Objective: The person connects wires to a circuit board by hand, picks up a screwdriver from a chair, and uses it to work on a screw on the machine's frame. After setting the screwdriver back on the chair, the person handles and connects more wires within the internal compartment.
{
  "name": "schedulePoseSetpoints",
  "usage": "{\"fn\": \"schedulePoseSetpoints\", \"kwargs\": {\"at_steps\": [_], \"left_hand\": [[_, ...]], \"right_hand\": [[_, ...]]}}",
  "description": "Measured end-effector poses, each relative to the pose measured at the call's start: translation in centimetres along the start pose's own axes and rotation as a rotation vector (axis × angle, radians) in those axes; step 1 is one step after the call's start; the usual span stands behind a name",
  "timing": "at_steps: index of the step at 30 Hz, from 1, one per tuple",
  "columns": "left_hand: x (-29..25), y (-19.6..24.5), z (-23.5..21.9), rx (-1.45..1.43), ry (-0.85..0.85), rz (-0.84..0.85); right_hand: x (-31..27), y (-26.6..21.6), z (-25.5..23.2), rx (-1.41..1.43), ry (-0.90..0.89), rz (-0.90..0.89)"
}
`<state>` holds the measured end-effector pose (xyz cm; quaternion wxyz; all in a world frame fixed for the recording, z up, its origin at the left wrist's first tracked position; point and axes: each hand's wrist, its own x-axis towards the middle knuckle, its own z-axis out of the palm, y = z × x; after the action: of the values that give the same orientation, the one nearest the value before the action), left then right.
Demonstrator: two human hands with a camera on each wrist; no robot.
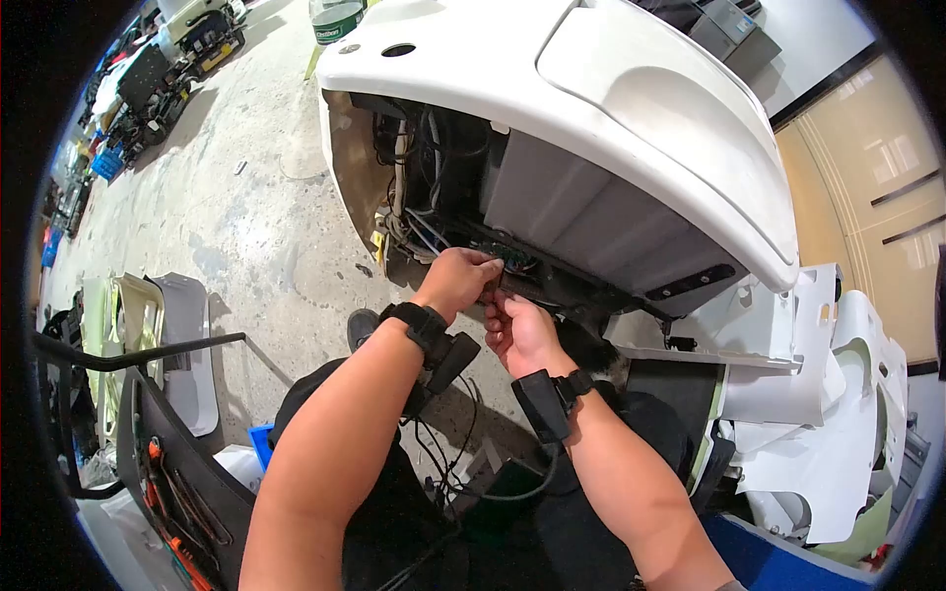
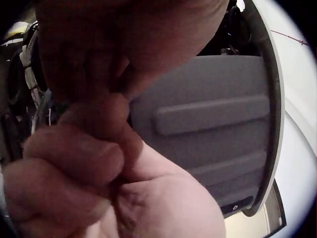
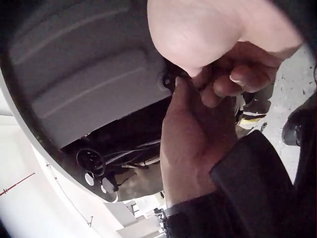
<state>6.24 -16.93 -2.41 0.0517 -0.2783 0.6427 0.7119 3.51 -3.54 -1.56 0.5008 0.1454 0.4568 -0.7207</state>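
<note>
Both hands meet at the open underside of a white machine shell, fingertips close together. My left hand pinches with thumb and fingers near a small green circuit board. From the other side my right hand holds thumb and forefinger together, its other fingers curled. Between the fingertips is something small and thin, mostly hidden; I cannot tell what it is. Bundled wires run down inside the shell, left of a grey ribbed panel. In the right wrist view the left hand reaches up under the right hand.
White plastic panels are piled at the right. Orange-handled pliers lie in a dark holder at lower left, below a black bar. More panels stand on the concrete floor. Black cables hang below the wrists.
</note>
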Motion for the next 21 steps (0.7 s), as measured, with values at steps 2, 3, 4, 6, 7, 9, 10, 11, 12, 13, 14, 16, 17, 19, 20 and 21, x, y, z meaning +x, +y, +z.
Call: {"fn": "schedulePoseSetpoints", "kwargs": {"at_steps": [2, 3, 4, 6, 7, 9, 10, 11, 12, 13, 14, 16, 17, 19, 20, 21], "left_hand": [[0.4, 0.3, 0.3, 0.008, 0.042, 0.01], [0.4, 0.6, 0.4, 0.017, 0.082, 0.02], [0.3, 0.8, 0.5, 0.017, 0.083, 0.017], [0.1, 1.2, 0.8, 0.064, 0.147, 0.033], [0.0, 1.4, 0.9, 0.065, 0.144, 0.031], [-0.2, 1.7, 0.9, 0.084, 0.181, 0.032], [-0.1, 1.5, 0.9, 0.086, 0.179, 0.032], [0.3, 1.1, 1.0, 0.073, 0.189, 0.038], [0.3, 1.1, 1.0, 0.059, 0.197, 0.045], [0.3, 1.1, 1.1, 0.061, 0.195, 0.045], [0.3, 1.0, 1.1, 0.084, 0.212, 0.052], [0.0, 1.3, 1.2, 0.107, 0.228, 0.059], [-0.2, 1.5, 1.2, 0.142, 0.23, 0.056], [-0.2, 1.5, 1.2, 0.177, 0.231, 0.053], [-0.2, 1.5, 1.2, 0.175, 0.226, 0.053], [-0.1, 1.4, 1.1, 0.174, 0.222, 0.052]], "right_hand": [[0.6, 0.2, 0.1, -0.024, -0.001, -0.002], [0.8, 0.3, 0.1, -0.046, -0.001, -0.006], [0.9, 0.4, 0.2, -0.045, 0.0, -0.003], [0.9, 0.4, 0.3, -0.014, 0.012, -0.022], [0.9, 0.4, 0.3, -0.013, 0.015, -0.022], [0.9, 0.4, 0.5, -0.028, 0.022, -0.016], [0.8, 0.4, 0.7, -0.025, 0.022, -0.017], [0.6, 0.3, 1.0, -0.025, 0.036, -0.021], [0.4, 0.3, 1.2, -0.025, 0.051, -0.024], [0.4, 0.3, 1.2, -0.022, 0.052, -0.025], [0.4, 0.3, 1.2, -0.022, 0.053, -0.023], [0.6, 0.5, 1.1, -0.02, 0.054, -0.022], [1.0, 0.8, 0.8, -0.034, 0.065, -0.027], [1.0, 0.9, 0.8, -0.049, 0.075, -0.03], [1.0, 1.0, 0.8, -0.047, 0.076, -0.031], [1.0, 1.0, 0.9, -0.045, 0.078, -0.032]]}}
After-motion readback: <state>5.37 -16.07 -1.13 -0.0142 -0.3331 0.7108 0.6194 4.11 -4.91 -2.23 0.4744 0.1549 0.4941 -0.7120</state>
